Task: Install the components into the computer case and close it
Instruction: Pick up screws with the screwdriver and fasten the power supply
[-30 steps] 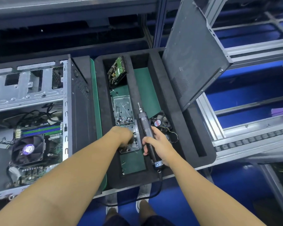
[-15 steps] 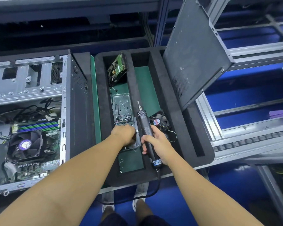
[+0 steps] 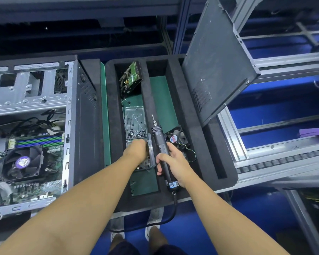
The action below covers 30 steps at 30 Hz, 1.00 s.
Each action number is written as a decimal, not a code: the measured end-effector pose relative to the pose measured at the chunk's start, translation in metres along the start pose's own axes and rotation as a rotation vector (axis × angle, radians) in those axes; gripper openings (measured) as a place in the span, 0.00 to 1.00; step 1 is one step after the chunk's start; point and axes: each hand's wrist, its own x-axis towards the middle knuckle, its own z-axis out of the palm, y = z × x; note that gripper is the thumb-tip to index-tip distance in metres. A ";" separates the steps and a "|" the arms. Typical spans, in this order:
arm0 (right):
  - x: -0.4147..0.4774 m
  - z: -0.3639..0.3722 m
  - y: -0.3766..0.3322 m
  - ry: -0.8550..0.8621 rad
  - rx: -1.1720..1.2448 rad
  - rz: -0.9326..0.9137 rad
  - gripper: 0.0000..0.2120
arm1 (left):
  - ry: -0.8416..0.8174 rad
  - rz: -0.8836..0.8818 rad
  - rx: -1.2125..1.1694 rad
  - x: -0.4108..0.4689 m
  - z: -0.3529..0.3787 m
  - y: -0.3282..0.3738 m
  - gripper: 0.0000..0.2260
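Note:
The open computer case (image 3: 44, 126) lies at the left, showing its motherboard and CPU fan (image 3: 23, 162). A black foam tray (image 3: 195, 137) to its right holds a hard drive (image 3: 131, 78), two clear screw boxes (image 3: 134, 124), and a small case fan (image 3: 175, 138). My right hand (image 3: 173, 159) grips a black electric screwdriver (image 3: 159, 142) pointing away from me. Fingers of my left hand (image 3: 136, 150) reach down into the nearer screw box; they are hidden, so I cannot tell if they hold a screw. The case's side panel (image 3: 215, 59) leans upright in the tray's right slot.
A green mat (image 3: 104, 116) lies between case and tray. A metal conveyor frame with rollers (image 3: 284, 159) runs at the right. The screwdriver's cable (image 3: 155, 223) loops below the bench edge, above my shoes.
My left hand has pushed a little deeper into the nearer screw box. My right hand keeps its hold on the screwdriver in about the same spot.

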 end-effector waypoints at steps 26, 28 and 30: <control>-0.003 0.004 -0.010 -0.086 -0.206 0.070 0.26 | 0.063 -0.166 -1.676 -0.001 -0.057 -0.011 0.06; -0.003 0.002 -0.009 -0.099 -0.246 0.069 0.25 | 0.014 -0.131 -1.725 -0.003 -0.055 -0.008 0.08; -0.002 0.001 -0.007 -0.103 -0.276 0.068 0.25 | 0.000 -0.101 -1.744 -0.003 -0.053 -0.006 0.09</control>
